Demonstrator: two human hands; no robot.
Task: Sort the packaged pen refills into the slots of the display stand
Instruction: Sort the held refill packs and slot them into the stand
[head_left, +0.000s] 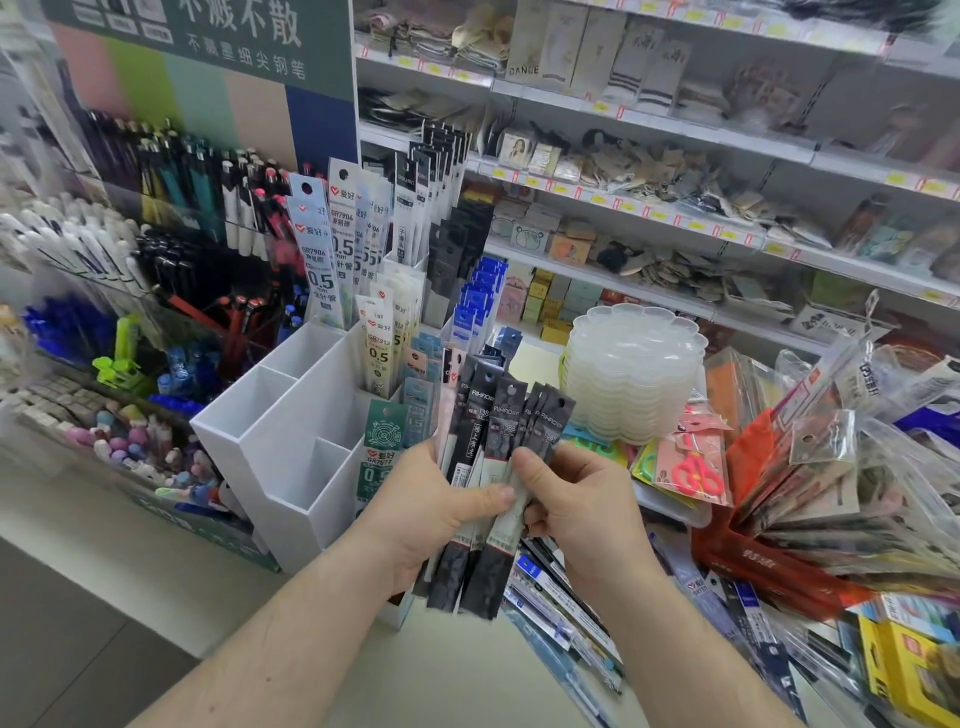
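Note:
A fanned bundle of black packaged pen refills (498, 415) stands upright in front of me. My left hand (431, 514) grips the bundle around its middle from the left. My right hand (576, 499) pinches the rightmost packets with thumb and fingers. Just behind and left is the white display stand (291, 441), with several bare slots on its left side. Its right and back slots hold white, green, black and blue refill packets (379, 348).
More refill packets (561, 603) lie loose on the counter under my right hand. A stack of clear plastic trays (634, 374) stands behind, a red box of packaged goods (769, 561) to the right. Pen displays (156, 249) fill the left, shelves the back.

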